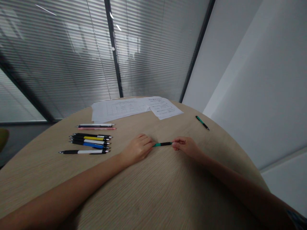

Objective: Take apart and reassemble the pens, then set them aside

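**Muted light through blinds, warped edges**

Soft gray light comes through the window blinds [59, 64], leaving the room dim, with small glare streaks on the glass [115, 27]. The bench [35, 166] darkens toward the frame's bottom, its edge bowed by wide-lens distortion. The pen [163, 144] looks slightly soft.

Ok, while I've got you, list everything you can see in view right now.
table: 1, pale wood grain, under everything
pens: about eight, black, white, pink, yellow and blue, side by side on the table's left
loose pen: 1, green and black, far right of the table
held pen: 1, green and black, between the hands
papers: 2 sheets, white, printed, overlapping at the far edge
blinds: grey, behind the table
wall: 1, white, on the right
left hand: 1, at the held pen's green end
right hand: 1, at its black end
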A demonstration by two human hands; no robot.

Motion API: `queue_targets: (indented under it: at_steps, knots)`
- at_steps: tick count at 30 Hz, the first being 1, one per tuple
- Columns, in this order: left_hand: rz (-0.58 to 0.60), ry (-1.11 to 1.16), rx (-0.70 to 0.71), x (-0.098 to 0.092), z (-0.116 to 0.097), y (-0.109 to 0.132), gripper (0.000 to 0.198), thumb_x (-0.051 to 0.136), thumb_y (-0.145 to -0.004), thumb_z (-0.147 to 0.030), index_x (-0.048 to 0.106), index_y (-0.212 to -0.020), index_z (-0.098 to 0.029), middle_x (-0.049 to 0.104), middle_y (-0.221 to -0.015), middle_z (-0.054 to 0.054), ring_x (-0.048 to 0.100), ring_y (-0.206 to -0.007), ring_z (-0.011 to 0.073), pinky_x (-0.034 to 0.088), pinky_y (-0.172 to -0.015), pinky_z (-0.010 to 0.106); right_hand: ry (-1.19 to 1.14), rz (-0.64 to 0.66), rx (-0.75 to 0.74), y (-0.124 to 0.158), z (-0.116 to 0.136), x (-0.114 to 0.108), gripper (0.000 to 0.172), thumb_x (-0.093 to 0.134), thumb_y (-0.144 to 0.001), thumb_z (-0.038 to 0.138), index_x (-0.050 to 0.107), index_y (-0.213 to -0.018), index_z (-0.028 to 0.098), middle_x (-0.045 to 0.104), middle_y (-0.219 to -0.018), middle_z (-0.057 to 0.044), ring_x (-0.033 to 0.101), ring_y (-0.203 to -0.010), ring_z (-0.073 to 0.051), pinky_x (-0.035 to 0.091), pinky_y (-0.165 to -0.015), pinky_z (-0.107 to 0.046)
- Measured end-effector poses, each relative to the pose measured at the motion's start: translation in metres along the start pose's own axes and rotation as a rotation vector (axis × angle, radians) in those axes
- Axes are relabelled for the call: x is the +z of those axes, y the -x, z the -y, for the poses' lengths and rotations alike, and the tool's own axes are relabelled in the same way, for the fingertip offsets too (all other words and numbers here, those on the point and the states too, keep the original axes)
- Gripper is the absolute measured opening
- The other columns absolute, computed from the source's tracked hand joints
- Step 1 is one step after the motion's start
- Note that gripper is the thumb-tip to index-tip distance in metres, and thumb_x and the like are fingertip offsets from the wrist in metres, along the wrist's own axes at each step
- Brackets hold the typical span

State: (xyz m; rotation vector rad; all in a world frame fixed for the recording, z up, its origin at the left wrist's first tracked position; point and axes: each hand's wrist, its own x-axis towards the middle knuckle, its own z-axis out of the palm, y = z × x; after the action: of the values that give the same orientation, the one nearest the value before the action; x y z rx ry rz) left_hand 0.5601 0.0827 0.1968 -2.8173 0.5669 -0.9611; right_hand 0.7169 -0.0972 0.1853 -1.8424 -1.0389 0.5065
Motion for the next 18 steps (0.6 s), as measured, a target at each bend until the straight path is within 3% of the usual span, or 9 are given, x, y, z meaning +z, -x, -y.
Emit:
queue_targets:
  at_steps: [4,11,13,15,18]
  knots:
    - [-0.030,-0.020,0.032,-0.002,-0.001,0.000,0.019,0.039,-0.084,-0.014,0.058,-0.084,-0.012,0.059,-0.070,0.005,0.049,-0.064,0.0144,0.040,-0.065,0.028,0.010,-0.002,0.004,0.001,0.001,0.005,0.028,0.047,-0.074,0.035,0.052,-0.054,0.017,0.053,-0.049,0.002,0.050,-0.046,-0.009,0.041,-0.048,-0.021]
    - [-0.059,-0.054,0.053,-0.003,-0.002,0.000,0.017,0.040,-0.083,-0.014,0.057,-0.086,-0.013,0.060,-0.071,0.004,0.049,-0.064,0.0137,0.039,-0.067,0.029,0.022,-0.073,0.141,0.008,-0.001,0.011,0.045,0.038,-0.078,0.048,0.049,-0.048,0.017,0.043,-0.040,0.003,0.039,-0.034,-0.007,0.031,-0.036,-0.020]
    - [-0.049,-0.042,0.012,-0.003,0.000,0.000,0.017,0.040,-0.084,-0.015,0.057,-0.087,-0.013,0.060,-0.071,0.004,0.050,-0.064,0.0139,0.039,-0.066,0.029,0.018,-0.086,0.101,0.006,-0.004,0.010,0.047,0.033,-0.080,0.048,0.054,-0.054,0.016,0.045,-0.042,0.002,0.041,-0.036,-0.007,0.033,-0.038,-0.020]
    - [-0.029,-0.021,-0.033,-0.002,0.002,0.001,0.018,0.040,-0.084,-0.016,0.056,-0.089,-0.013,0.060,-0.073,0.004,0.051,-0.066,0.0143,0.039,-0.067,0.030,-0.024,-0.082,0.011,0.002,-0.006,0.007,0.041,0.033,-0.080,0.046,0.059,-0.073,0.016,0.052,-0.051,0.001,0.047,-0.043,-0.008,0.037,-0.043,-0.021]
    - [-0.017,0.012,-0.080,-0.001,0.005,0.002,0.019,0.038,-0.084,-0.017,0.056,-0.090,-0.013,0.060,-0.077,0.006,0.052,-0.069,0.0150,0.039,-0.067,0.030,-0.123,-0.041,-0.119,-0.003,-0.004,0.003,0.034,0.052,-0.070,0.039,0.052,-0.098,0.019,0.059,-0.071,0.000,0.055,-0.059,-0.010,0.043,-0.054,-0.022]
